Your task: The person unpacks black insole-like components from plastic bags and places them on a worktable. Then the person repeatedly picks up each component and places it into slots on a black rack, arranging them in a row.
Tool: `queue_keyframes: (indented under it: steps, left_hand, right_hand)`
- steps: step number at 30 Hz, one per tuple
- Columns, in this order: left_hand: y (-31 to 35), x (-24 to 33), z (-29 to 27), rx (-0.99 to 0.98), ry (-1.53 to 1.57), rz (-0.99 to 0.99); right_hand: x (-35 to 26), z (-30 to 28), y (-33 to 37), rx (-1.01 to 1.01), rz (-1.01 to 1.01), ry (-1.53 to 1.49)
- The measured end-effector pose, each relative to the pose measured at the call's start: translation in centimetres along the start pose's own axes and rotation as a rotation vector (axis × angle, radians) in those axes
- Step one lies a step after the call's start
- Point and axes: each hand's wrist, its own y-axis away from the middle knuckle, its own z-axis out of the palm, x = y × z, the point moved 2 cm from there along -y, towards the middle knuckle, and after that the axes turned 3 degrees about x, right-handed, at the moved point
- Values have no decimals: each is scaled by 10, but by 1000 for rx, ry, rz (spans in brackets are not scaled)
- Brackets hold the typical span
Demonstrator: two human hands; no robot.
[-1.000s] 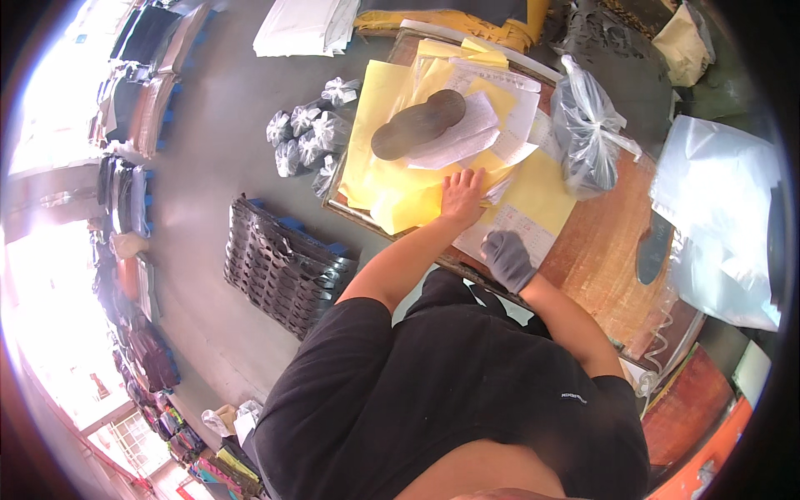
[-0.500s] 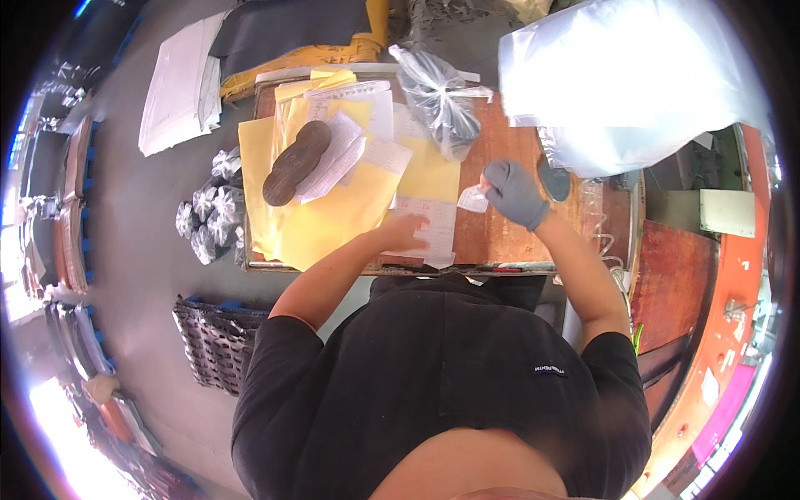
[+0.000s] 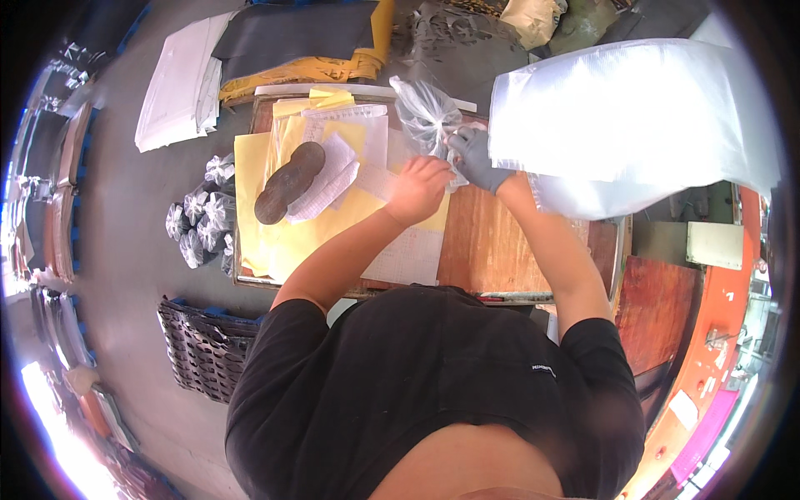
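Observation:
A clear plastic bag lies at the far middle of the wooden table, its gathered part between my hands. My left hand, bare, has its fingers curled on the bag's near side. My right hand, in a grey glove, grips the bag from the right with bent fingers. The bag's dark contents, visible earlier, are mostly hidden by my hands. The small white slip cannot be made out clearly now. To the left, a dark brown sole-shaped piece rests on white papers and yellow sheets.
A large stack of clear plastic sheets or bags overhangs the right side of the wooden table. Several tied bags stand on the floor at left, near a black perforated sheet. Dark sheets lie beyond the table.
My right hand has moved from the table's middle, where it held a small white slip, up to the bag. My left hand has moved up and right onto the bag.

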Motion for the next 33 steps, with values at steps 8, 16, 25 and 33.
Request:
queue_keyframes:
  steps: [8,16,25,33]
  left_hand:
    - [3,-16,29,-117,-112,72]
    - [18,-29,42,-385,-351,-131]
    - [78,-6,14,-210,-190,-90]
    - [190,-14,-36,-426,-514,-509]
  right_hand:
    - [-26,-1,66,44,142,-51]
    - [-43,19,116,-63,365,-36]
    - [-76,36,211,-814,767,-275]
    - [-140,-1,303,-611,1035,-360]
